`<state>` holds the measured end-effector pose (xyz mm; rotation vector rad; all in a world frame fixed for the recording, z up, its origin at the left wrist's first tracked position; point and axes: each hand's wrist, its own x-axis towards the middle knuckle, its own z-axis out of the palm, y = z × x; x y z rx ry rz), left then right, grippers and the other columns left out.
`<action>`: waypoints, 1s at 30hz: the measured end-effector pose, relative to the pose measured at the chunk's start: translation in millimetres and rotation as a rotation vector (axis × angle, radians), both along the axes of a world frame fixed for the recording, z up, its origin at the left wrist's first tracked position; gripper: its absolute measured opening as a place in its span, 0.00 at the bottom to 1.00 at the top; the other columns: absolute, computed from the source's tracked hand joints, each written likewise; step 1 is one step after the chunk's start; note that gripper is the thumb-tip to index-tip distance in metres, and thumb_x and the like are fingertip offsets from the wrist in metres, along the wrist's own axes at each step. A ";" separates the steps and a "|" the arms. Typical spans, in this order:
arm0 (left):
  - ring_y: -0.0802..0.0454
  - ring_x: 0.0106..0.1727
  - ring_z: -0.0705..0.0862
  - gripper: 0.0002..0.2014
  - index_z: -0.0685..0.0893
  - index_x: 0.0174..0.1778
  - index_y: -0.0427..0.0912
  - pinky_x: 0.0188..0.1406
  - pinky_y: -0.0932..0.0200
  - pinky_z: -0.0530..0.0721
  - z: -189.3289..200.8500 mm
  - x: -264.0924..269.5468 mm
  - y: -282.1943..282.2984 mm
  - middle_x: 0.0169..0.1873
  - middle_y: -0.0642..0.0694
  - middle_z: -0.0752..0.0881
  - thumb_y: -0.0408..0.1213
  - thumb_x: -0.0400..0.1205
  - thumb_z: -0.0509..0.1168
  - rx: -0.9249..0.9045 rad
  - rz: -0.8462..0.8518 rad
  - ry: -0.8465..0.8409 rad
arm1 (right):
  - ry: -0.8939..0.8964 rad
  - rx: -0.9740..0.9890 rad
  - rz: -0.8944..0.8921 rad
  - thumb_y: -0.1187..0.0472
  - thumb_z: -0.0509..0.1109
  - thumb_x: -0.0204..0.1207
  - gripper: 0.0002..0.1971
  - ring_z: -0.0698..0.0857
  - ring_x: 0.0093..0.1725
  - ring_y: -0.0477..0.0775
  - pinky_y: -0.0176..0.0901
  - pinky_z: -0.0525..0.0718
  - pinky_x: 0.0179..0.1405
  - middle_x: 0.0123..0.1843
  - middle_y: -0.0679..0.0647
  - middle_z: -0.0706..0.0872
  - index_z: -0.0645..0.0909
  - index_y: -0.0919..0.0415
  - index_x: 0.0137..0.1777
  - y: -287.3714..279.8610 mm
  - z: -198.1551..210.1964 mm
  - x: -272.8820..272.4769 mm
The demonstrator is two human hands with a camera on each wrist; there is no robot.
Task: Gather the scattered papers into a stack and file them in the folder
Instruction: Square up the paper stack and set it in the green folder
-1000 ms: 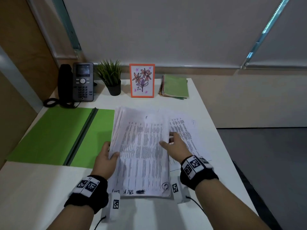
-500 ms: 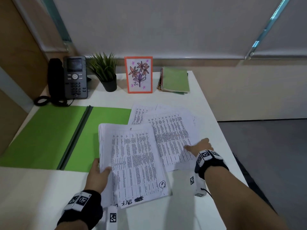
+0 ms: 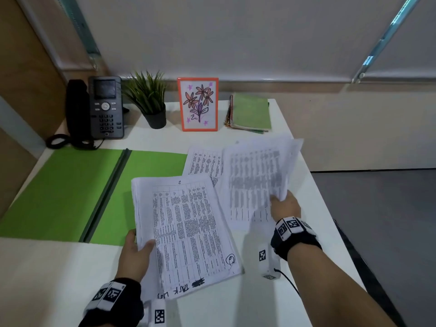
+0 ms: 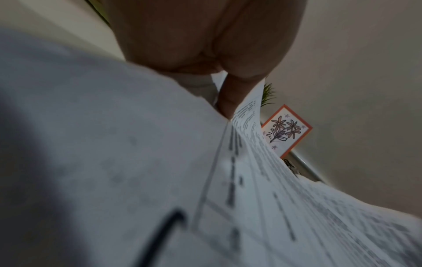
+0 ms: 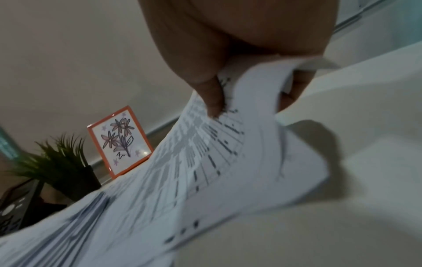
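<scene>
My left hand (image 3: 139,250) grips the near-left edge of a thick stack of printed papers (image 3: 188,230), thumb on top, held tilted above the white desk (image 3: 316,208). In the left wrist view the thumb (image 4: 228,97) presses on that stack (image 4: 274,180). My right hand (image 3: 283,204) pinches loose printed sheets (image 3: 257,180) at their near-right edge and lifts them; they are blurred. The right wrist view shows the sheets (image 5: 205,162) curling between thumb and fingers. Another sheet (image 3: 203,161) lies flat behind. The open green folder (image 3: 70,192) lies at the left.
Along the desk's back edge stand a desk phone (image 3: 103,109), a small potted plant (image 3: 151,102), an orange-framed flower drawing (image 3: 199,103) and green spiral notebooks (image 3: 252,113). The desk's right edge drops to a dark floor (image 3: 377,232).
The stack moved toward me and left in my left hand. My right hand slid right off the stack onto the loose sheets, took hold of them and is lifting their edge.
</scene>
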<state>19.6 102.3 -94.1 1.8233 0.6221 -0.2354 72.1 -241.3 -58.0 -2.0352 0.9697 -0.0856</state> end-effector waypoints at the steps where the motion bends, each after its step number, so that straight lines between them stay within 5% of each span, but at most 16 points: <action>1: 0.38 0.57 0.83 0.20 0.71 0.69 0.42 0.60 0.46 0.79 -0.8 0.9 0.7 0.58 0.38 0.83 0.32 0.81 0.64 -0.008 0.015 0.011 | -0.077 0.003 -0.035 0.60 0.64 0.81 0.08 0.83 0.46 0.64 0.43 0.75 0.42 0.42 0.60 0.81 0.79 0.65 0.50 -2.9 3.5 -0.9; 5: 0.37 0.58 0.83 0.21 0.72 0.69 0.39 0.62 0.42 0.79 -1.2 4.6 2.0 0.60 0.36 0.84 0.30 0.80 0.65 -0.039 0.052 0.058 | -0.273 0.113 -0.126 0.59 0.66 0.80 0.10 0.79 0.42 0.58 0.44 0.75 0.43 0.32 0.53 0.78 0.76 0.58 0.37 -15.8 26.7 3.1; 8: 0.36 0.59 0.82 0.20 0.73 0.68 0.40 0.63 0.42 0.77 2.5 5.9 0.8 0.62 0.37 0.83 0.33 0.79 0.65 -0.085 0.065 0.070 | -0.297 0.261 -0.028 0.54 0.69 0.79 0.08 0.81 0.44 0.57 0.45 0.78 0.46 0.40 0.56 0.82 0.79 0.59 0.44 -12.0 48.8 0.4; 11: 0.40 0.73 0.72 0.28 0.66 0.77 0.41 0.72 0.45 0.67 11.4 5.7 -3.6 0.70 0.47 0.74 0.44 0.81 0.61 -0.143 0.123 0.083 | -0.208 0.332 0.180 0.52 0.70 0.78 0.11 0.83 0.45 0.55 0.43 0.78 0.45 0.45 0.55 0.84 0.79 0.59 0.52 10.9 59.6 -3.6; 13: 0.45 0.80 0.64 0.31 0.61 0.80 0.45 0.78 0.45 0.60 13.3 3.3 -4.4 0.78 0.47 0.66 0.56 0.83 0.54 -0.175 0.153 0.100 | -0.109 0.329 0.305 0.50 0.70 0.77 0.12 0.82 0.37 0.52 0.39 0.79 0.35 0.39 0.53 0.84 0.80 0.59 0.46 32.4 55.9 -6.2; 15: 0.42 0.77 0.68 0.40 0.64 0.79 0.52 0.75 0.41 0.66 16.7 0.3 -5.0 0.78 0.46 0.68 0.71 0.75 0.52 -0.269 0.176 0.195 | 0.006 0.322 0.402 0.49 0.71 0.76 0.14 0.79 0.28 0.47 0.35 0.78 0.26 0.31 0.50 0.81 0.76 0.57 0.37 54.6 45.5 -11.1; 17: 0.41 0.66 0.78 0.44 0.70 0.76 0.50 0.59 0.44 0.79 29.6 -4.5 -8.2 0.71 0.44 0.76 0.76 0.70 0.52 -0.374 0.180 0.240 | 0.079 0.323 0.477 0.48 0.72 0.75 0.17 0.78 0.25 0.48 0.36 0.81 0.26 0.29 0.51 0.79 0.73 0.58 0.34 73.6 31.0 -14.9; 19: 0.42 0.61 0.80 0.40 0.71 0.75 0.48 0.50 0.50 0.79 33.9 -5.5 -8.1 0.66 0.43 0.78 0.72 0.74 0.52 -0.417 0.165 0.245 | 0.096 0.325 0.520 0.49 0.72 0.75 0.18 0.76 0.25 0.47 0.35 0.80 0.25 0.28 0.51 0.76 0.71 0.58 0.33 89.3 20.2 -17.2; 21: 0.42 0.74 0.72 0.43 0.65 0.79 0.51 0.69 0.44 0.71 33.1 -3.7 -7.8 0.76 0.45 0.70 0.72 0.71 0.57 -0.355 0.128 0.201 | 0.119 0.285 0.549 0.49 0.73 0.74 0.20 0.73 0.23 0.45 0.31 0.74 0.21 0.27 0.49 0.72 0.68 0.57 0.31 102.3 11.4 -18.5; 23: 0.43 0.79 0.65 0.42 0.60 0.81 0.47 0.77 0.42 0.63 24.1 -0.5 -1.6 0.80 0.45 0.65 0.62 0.74 0.65 -0.203 0.049 0.120 | 0.150 0.203 0.616 0.47 0.74 0.73 0.20 0.73 0.25 0.45 0.33 0.74 0.24 0.28 0.49 0.72 0.69 0.57 0.33 112.5 4.5 -20.9; 25: 0.42 0.73 0.73 0.36 0.64 0.77 0.40 0.73 0.45 0.69 19.3 1.0 0.7 0.75 0.41 0.72 0.47 0.76 0.71 -0.109 -0.017 0.074 | 0.192 0.152 0.684 0.42 0.73 0.71 0.20 0.79 0.35 0.47 0.36 0.78 0.34 0.38 0.49 0.77 0.74 0.57 0.48 119.0 2.4 -24.5; 27: 0.42 0.66 0.78 0.29 0.68 0.72 0.38 0.67 0.46 0.74 13.2 2.1 2.1 0.70 0.38 0.78 0.39 0.78 0.70 -0.045 -0.062 0.061 | 0.204 0.104 0.640 0.35 0.71 0.68 0.34 0.82 0.53 0.54 0.42 0.79 0.50 0.54 0.51 0.79 0.69 0.57 0.66 118.3 0.6 -24.9; 30: 0.40 0.65 0.79 0.26 0.68 0.72 0.38 0.65 0.47 0.75 7.9 2.0 4.2 0.68 0.37 0.78 0.37 0.80 0.68 0.008 -0.097 0.049 | 0.158 -0.087 0.338 0.35 0.70 0.68 0.36 0.76 0.67 0.60 0.53 0.75 0.64 0.67 0.57 0.72 0.67 0.56 0.70 103.3 1.1 -15.2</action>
